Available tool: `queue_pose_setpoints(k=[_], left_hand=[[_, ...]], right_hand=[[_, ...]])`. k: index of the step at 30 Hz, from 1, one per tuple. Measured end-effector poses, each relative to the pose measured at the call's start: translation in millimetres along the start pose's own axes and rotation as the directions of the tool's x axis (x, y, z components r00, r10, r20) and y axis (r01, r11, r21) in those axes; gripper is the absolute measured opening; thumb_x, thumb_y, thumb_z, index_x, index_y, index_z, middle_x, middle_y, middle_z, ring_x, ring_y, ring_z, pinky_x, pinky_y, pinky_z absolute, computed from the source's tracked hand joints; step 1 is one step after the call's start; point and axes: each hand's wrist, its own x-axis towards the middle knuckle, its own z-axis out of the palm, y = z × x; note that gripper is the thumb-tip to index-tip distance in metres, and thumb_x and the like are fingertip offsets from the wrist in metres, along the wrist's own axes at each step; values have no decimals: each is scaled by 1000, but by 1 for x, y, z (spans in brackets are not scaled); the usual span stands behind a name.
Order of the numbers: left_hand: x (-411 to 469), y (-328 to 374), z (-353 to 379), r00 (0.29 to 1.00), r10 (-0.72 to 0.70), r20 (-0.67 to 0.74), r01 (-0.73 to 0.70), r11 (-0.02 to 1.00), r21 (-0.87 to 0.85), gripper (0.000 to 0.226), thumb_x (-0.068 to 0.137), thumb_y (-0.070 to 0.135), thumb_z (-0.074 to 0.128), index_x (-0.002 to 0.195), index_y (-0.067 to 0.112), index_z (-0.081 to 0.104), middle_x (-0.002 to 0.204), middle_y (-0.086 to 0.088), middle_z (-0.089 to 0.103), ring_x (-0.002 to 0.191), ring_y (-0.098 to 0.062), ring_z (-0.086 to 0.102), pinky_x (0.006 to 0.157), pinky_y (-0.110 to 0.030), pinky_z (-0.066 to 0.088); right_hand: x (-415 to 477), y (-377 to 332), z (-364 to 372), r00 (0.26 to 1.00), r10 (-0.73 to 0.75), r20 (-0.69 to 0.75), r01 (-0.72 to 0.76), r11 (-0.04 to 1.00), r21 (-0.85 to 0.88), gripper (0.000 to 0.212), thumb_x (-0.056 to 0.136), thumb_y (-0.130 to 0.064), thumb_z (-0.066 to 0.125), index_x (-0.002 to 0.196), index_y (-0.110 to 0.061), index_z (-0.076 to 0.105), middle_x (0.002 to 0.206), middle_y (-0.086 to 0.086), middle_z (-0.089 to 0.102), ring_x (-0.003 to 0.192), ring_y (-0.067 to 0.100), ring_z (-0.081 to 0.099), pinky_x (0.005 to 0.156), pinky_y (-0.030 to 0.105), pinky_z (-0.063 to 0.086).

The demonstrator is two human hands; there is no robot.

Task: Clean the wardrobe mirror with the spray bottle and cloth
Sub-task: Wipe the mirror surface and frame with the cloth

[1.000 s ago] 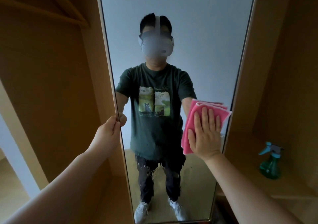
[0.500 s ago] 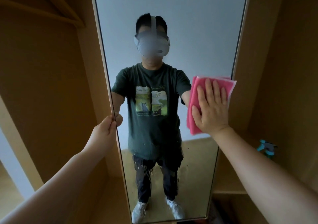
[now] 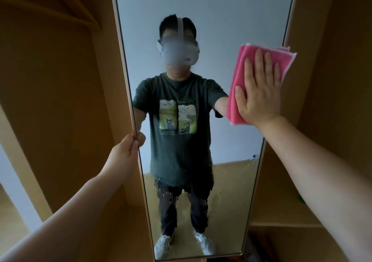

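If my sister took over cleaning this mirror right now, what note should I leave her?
Left hand: grips the left edge of the mirror.
Right hand: pressed flat on the pink cloth, against the glass at the upper right.
Spray bottle: almost hidden behind the right forearm; only a green sliver shows.
Done: the glass has been sprayed, and the upper part looks clear.
Left: droplets and streaks across the lower mirror need wiping.
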Motion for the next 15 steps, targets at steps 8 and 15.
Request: queue_pose_setpoints(k=[8, 15], left_hand=[[1, -2, -1, 1000, 9, 14, -8, 1000, -20, 16, 101, 22, 37, 108, 20, 52, 91, 3, 61, 80, -17, 61, 74, -46, 55], [4, -6, 0, 999, 35, 32, -34, 998, -48, 18, 101, 23, 37, 109, 20, 52, 99, -6, 63, 84, -24, 62, 72, -52, 56]], right_hand=[[-44, -10, 9, 999, 39, 18, -39, 999, 19, 64, 102, -45, 19, 155, -13, 4, 159, 19, 19, 147, 35, 12, 121, 46, 2], [-111, -23, 21, 994, 60, 95, -63, 998, 19, 65, 101, -45, 18, 155, -12, 2, 159, 17, 12, 149, 30, 0, 121, 47, 1]])
